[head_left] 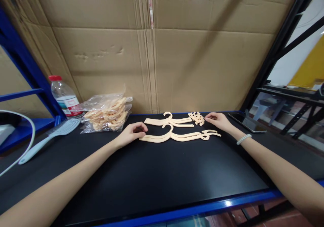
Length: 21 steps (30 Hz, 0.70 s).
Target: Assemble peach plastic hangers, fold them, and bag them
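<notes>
Two cream plastic hangers lie flat on the black tabletop [157, 173], one [169, 120] behind the other [177, 136]. My left hand [131, 132] rests with curled fingers at the left end of the nearer hanger, touching it. My right hand [219, 120] sits at the right, fingers bent and pinched beside a small heap of cream clips [197, 118]. Whether it holds a clip is hidden. A white bead bracelet [243, 139] circles my right wrist.
A clear bag of more cream hangers [107, 114] lies at the back left, with a water bottle [64, 97] and a pale blue hairbrush [48, 137] beside it. A phone [246, 122] lies at the right. Cardboard [157, 51] walls the back; blue shelf posts stand on both sides.
</notes>
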Each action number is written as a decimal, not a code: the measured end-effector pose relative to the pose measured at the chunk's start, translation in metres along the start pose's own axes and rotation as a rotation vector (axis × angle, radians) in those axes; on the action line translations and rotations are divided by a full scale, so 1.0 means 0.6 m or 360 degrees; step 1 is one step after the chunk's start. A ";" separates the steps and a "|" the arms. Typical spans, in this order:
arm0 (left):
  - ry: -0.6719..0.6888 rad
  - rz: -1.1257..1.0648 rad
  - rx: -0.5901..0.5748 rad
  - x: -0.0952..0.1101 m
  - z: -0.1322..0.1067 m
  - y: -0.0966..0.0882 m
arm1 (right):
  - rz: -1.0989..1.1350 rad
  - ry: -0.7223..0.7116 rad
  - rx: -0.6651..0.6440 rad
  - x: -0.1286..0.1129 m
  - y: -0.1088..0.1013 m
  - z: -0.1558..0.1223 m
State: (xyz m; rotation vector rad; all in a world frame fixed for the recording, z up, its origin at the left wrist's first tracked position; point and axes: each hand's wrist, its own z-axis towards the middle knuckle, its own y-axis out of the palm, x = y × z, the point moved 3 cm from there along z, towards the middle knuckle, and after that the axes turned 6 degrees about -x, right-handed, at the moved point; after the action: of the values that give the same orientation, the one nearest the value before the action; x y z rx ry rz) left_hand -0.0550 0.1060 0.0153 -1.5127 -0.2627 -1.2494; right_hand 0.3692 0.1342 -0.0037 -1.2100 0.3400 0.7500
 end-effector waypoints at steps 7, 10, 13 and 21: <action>-0.0027 -0.0021 0.0013 -0.005 0.002 0.003 | -0.0047 -0.0065 0.0128 -0.003 0.007 -0.002; -0.0050 0.0005 0.0028 -0.006 0.001 0.004 | -0.0069 -0.0081 0.0138 -0.004 0.010 -0.002; -0.0075 0.0043 0.0063 -0.007 0.001 0.005 | -0.0093 -0.0086 0.0122 -0.006 0.011 -0.002; -0.0113 0.0098 0.0119 -0.005 0.002 0.005 | -0.0147 -0.0034 0.0085 -0.014 0.010 -0.006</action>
State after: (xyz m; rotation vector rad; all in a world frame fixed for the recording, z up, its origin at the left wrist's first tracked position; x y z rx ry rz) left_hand -0.0532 0.1074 0.0111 -1.4918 -0.3039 -1.1268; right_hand 0.3596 0.1287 -0.0041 -1.1588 0.2826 0.6695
